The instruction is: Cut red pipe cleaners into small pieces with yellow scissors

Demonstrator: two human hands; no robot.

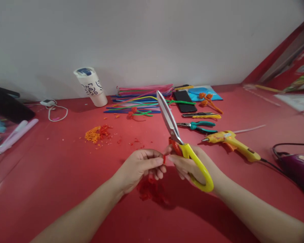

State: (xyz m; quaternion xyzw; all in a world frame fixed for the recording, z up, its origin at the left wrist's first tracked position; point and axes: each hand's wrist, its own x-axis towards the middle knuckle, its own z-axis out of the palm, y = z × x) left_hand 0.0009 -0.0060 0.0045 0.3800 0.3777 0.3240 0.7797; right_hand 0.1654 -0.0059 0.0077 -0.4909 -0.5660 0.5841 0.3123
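My left hand (pixel 138 165) is closed, with thumb and forefinger pinching a small red piece (pixel 164 159), perhaps pipe cleaner. My right hand (pixel 184 164) holds scissors (pixel 168 118) with yellow and orange-red handles, their blades closed and pointing up, away from me. The right fingertips meet the left ones at the red piece; whether they grip it too I cannot tell. Below both hands lies a heap of red fuzzy bits (pixel 152 192), partly hidden by the left fingers. Farther off is a pile of orange clippings (pixel 93 135) beside red clippings (pixel 105 131).
Pipe cleaners (pixel 142 99) lie along the wall near a white tumbler (pixel 92 87). To the right are a phone (pixel 184 101), orange pipe-cleaner flowers (pixel 206 99), green-handled pliers (pixel 201 127) and a yellow glue gun (pixel 233 143) with its cord. A pink straightener-like tool (pixel 17 136) lies left.
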